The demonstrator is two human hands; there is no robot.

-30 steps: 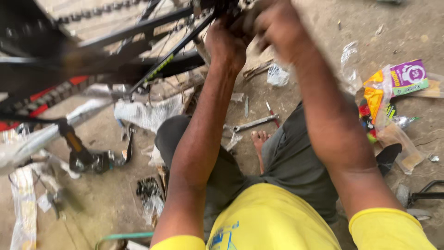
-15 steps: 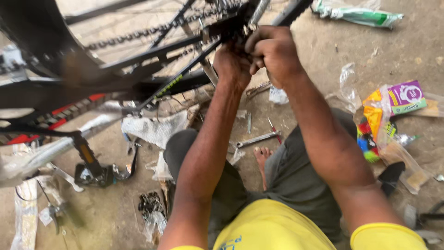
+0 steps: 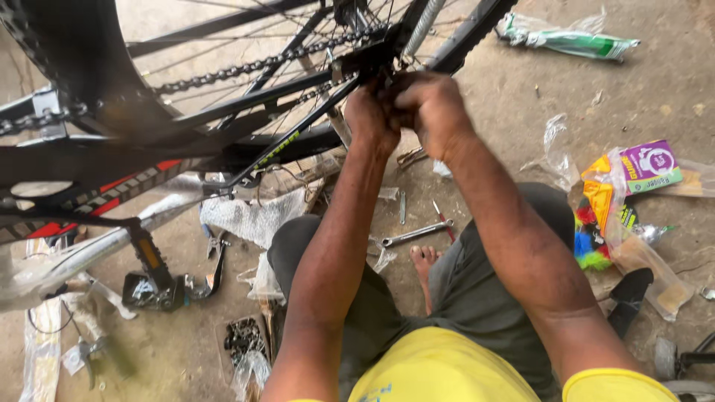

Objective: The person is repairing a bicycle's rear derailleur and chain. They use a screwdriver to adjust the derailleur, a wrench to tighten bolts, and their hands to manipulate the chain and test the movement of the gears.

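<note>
Black bicycle frame (image 3: 298,141) touches both hands (image 3: 406,112).

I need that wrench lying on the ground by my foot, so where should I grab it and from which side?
Grip the wrench by its slim middle shaft, coming straight down from above. It lies flat on the ground, ring end toward your knee, with bare floor along the shaft; the red-handled tool crowds its far end.

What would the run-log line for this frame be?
left hand: on bicycle frame near rear axle | right hand: beside it, same spot | chain: on | wrench: on ground, untouched
</note>
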